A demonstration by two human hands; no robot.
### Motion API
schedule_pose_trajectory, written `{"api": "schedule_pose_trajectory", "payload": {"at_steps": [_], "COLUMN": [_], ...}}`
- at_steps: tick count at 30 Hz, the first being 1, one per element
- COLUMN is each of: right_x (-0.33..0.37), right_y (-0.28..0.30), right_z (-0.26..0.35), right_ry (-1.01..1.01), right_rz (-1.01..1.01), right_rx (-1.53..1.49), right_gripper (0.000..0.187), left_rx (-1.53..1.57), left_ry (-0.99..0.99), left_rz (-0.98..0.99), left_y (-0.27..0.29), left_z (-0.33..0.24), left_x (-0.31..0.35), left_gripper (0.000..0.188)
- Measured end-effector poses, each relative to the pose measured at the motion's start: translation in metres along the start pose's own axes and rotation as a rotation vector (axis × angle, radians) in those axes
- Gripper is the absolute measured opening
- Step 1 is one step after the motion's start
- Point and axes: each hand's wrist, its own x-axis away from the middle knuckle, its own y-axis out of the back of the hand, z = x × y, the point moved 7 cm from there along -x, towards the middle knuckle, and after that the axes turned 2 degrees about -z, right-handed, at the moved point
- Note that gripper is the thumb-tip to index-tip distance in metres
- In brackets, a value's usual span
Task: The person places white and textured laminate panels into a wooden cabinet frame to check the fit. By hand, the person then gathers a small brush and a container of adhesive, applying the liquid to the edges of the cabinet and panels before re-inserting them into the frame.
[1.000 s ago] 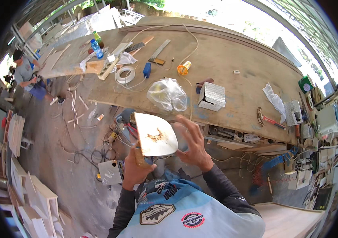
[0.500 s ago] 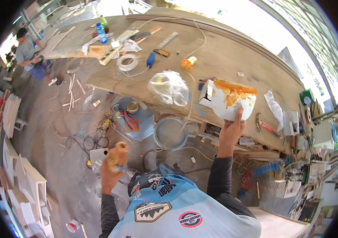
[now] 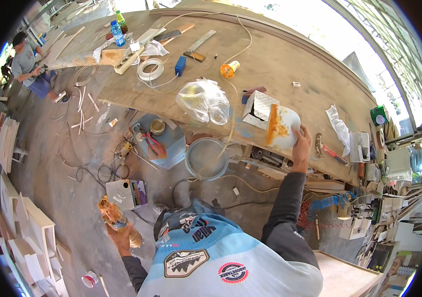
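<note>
My left hand [image 3: 120, 238] is wrapped round a plastic bottle [image 3: 114, 217] crusted with orange-brown stains, held tilted low on the left over the floor. My right hand [image 3: 301, 148] grips the edge of a thin white sheet [image 3: 289, 129] with rounded corners. An orange-brown smear runs along the sheet's left side. This sheet is above the workbench's near edge, beside a patterned white box [image 3: 260, 110]. Below and right of the bottle, a rectangular metal can [image 3: 124, 194] stands on the floor.
The wooden workbench [image 3: 290, 59] bears a plastic bag [image 3: 203, 101], an orange cup [image 3: 229, 69], a hammer [image 3: 318, 144] and a cable. Before it stand a round grey tub [image 3: 207, 158] and a panel with red pliers [image 3: 156, 144]. A person [image 3: 30, 67] works far left.
My left hand has moved down and left, tilting the bottle. My right hand has shifted right and turned the white sheet, so its smeared edge now faces left. The view has shifted slightly.
</note>
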Motion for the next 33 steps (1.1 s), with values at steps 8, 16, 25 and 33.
{"api": "schedule_pose_trajectory", "payload": {"at_steps": [8, 16, 25, 33], "right_x": [-0.125, -0.083, -0.001, 0.258], "right_y": [-0.064, -0.078, -0.131, -0.386], "right_z": [-0.061, -0.027, 0.022, -0.042], "right_ry": [-0.028, 0.296, 0.84, 0.918], "right_rz": [0.101, -0.214, -0.381, 0.928], "right_rx": [0.295, 1.353, 0.745, 0.428], "right_gripper": [0.051, 0.044, 0.019, 0.009], "left_rx": [-0.008, -0.034, -0.095, 0.125], "left_ry": [-0.084, -0.011, 0.246, 0.255], "left_rz": [-0.075, -0.281, -0.256, -0.336], "left_y": [0.015, 0.047, 0.047, 0.066], "left_z": [-0.007, 0.038, 0.043, 0.065], "left_x": [-0.01, 0.026, 0.015, 0.011], "left_gripper": [0.092, 0.098, 0.081, 0.069]}}
